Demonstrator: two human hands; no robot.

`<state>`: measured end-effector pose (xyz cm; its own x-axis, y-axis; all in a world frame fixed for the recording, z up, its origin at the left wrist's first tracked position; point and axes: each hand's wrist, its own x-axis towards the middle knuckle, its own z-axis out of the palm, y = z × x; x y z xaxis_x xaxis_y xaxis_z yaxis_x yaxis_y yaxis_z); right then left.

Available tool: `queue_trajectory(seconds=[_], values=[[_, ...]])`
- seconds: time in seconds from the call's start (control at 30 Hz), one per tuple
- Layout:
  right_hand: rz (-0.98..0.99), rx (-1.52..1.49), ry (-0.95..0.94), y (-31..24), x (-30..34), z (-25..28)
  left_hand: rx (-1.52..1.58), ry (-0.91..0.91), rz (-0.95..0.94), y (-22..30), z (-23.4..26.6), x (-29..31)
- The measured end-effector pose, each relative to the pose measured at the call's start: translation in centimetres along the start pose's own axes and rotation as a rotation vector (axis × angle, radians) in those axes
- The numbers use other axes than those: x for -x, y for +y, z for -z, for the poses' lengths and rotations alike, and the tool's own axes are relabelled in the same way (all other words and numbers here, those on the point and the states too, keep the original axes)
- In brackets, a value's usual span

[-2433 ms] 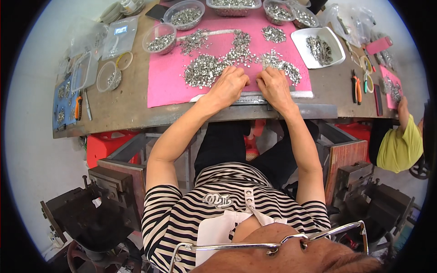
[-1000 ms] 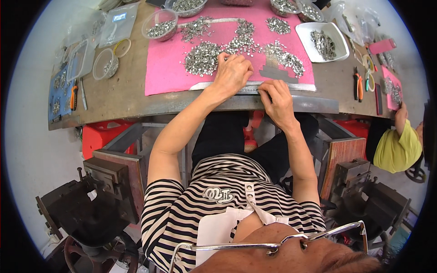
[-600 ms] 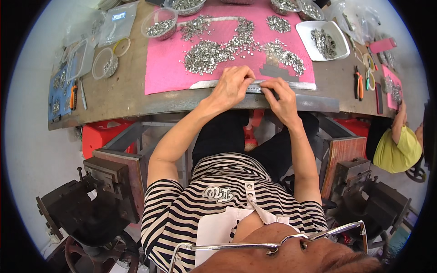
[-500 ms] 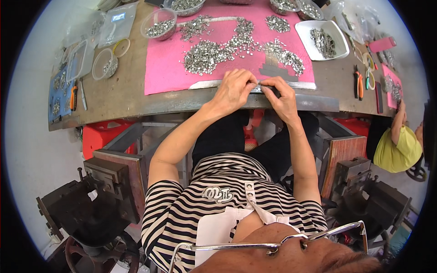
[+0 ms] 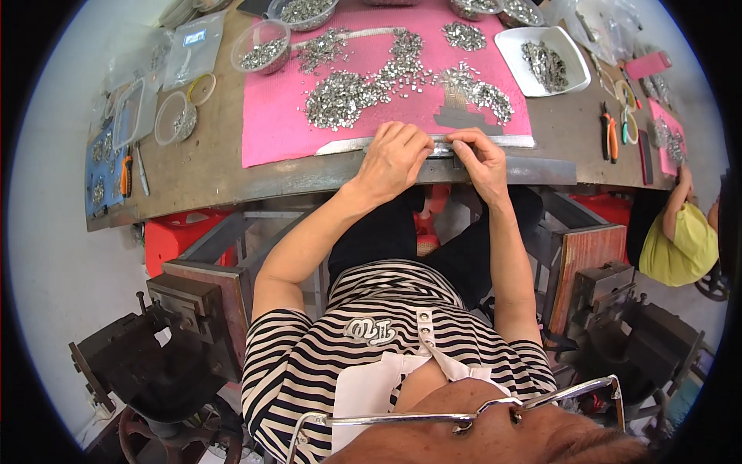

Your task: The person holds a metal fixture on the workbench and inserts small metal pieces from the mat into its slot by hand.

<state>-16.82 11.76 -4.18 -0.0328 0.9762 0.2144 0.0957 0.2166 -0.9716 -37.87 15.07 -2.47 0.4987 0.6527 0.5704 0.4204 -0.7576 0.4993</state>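
At the front edge of the workbench (image 5: pixel 278 179), both hands are bent over a narrow metal holder (image 5: pixel 441 151) with small shiny bits on it. My left hand (image 5: pixel 395 162) is closed, its fingertips pressed together at the holder's left end; whatever they grip is too small to name. Thumb and index finger of my right hand (image 5: pixel 482 158) come together over the holder's right side, also around something I cannot make out. Just beyond lie heaps of small silvery metal pieces (image 5: pixel 340 99) on a pink mat (image 5: pixel 270 116), beside some flat grey strips (image 5: pixel 464 118).
Clear tubs (image 5: pixel 263 46) of metal pieces stand at the back. On the right are a white tray (image 5: pixel 510 50) and orange-handled pliers (image 5: pixel 610 133). More pliers (image 5: pixel 126 172) lie left. Heavy metal presses (image 5: pixel 166 348) flank me. Another person in yellow (image 5: pixel 680 243) sits at right.
My hands have moved slightly apart, showing more of the metal holder between them. My right fingertips have shifted a little. The whole view has tilted slightly.
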Motion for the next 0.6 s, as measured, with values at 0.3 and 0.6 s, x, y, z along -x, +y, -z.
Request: queue_trajectory(seconds=[0.3, 0.6], values=[[0.065, 0.106, 0.018, -0.3, 0.0, -0.3, -0.14, 0.005, 0.093, 1.2, -0.4, 0.5], [0.415, 0.842, 0.104, -1.7, -3.2, 0.9, 0.005, -0.024, 0.075, -0.2, -1.0, -3.2]])
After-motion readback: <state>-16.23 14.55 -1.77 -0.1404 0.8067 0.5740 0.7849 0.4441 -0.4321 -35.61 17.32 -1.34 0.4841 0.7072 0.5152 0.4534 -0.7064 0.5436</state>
